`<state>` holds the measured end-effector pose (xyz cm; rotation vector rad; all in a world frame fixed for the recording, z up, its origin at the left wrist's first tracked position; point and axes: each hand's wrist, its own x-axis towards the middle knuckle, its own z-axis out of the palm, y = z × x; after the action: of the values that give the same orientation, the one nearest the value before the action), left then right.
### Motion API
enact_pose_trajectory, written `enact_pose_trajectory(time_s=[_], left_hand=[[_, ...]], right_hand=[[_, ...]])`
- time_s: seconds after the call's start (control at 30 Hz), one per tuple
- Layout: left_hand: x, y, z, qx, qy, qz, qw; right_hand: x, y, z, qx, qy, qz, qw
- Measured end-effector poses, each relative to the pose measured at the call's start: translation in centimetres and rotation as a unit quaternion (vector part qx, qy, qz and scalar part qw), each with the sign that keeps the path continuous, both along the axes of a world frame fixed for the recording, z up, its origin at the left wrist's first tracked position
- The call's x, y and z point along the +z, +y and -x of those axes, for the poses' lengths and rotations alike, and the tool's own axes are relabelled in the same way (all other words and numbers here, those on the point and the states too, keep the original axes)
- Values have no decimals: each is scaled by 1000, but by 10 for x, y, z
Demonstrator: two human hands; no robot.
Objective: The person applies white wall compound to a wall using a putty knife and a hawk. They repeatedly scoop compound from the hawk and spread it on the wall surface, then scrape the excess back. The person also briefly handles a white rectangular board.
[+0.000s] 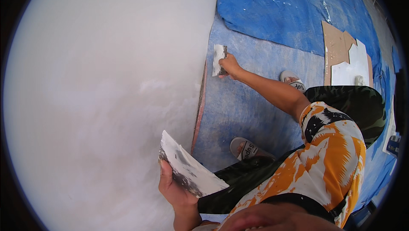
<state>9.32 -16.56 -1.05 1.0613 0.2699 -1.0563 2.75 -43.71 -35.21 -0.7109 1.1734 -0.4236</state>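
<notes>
I see right hand (pixel 229 65) gripping blade (pixel 220 62), smeared with white putty (pixel 217 52). Left hand (pixel 174 188) grips plate (pixel 191 169) by edge, coated face up, presumably so coating stays put. Left of right hand, wall (pixel 106 82); beneath it, blue sheet (pixel 255 103), likely catching drips.

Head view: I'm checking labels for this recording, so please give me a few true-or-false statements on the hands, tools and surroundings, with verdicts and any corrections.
1. The right hand holds a scraper. True.
2. The left hand is empty. False: it holds a wide blade.
3. Both the scraper and the wide blade bear white smears. True.
4. The person wears closed boots. False: the toes show in open sandals.
5. Cardboard lies on the blue sheeting. True.
6. The person wears a plain white shirt. False: the shirt has orange and black patterning.
</notes>
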Motion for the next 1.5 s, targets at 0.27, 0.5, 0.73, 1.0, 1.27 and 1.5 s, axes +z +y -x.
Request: enact_pose_trajectory(time_s=[0.27, 0.5, 0.73, 1.0, 1.27, 1.5], left_hand=[[-9, 3, 26, 31, -106, -108, 988], [-7, 1, 26, 6, -135, -18, 991], [-4, -22, 26, 18, -375, -165, 912], [-2, -49, 35, 11, -574, -162, 802], [-47, -77, -8, 128, -354, -23, 926], [-33, -86, 10, 5, -396, -102, 912]], right_hand=[[-3, -35, -67, 40, 23, -27, 999], [108, 43, -77, 90, 100, 473, 871], [42, 90, -19, -16, -2, 111, 994], [25, 30, -61, 26, 2, 4, 1000], [114, 52, -41, 131, -32, 474, 870], [201, -125, 57, 34, -97, 267, 958]])
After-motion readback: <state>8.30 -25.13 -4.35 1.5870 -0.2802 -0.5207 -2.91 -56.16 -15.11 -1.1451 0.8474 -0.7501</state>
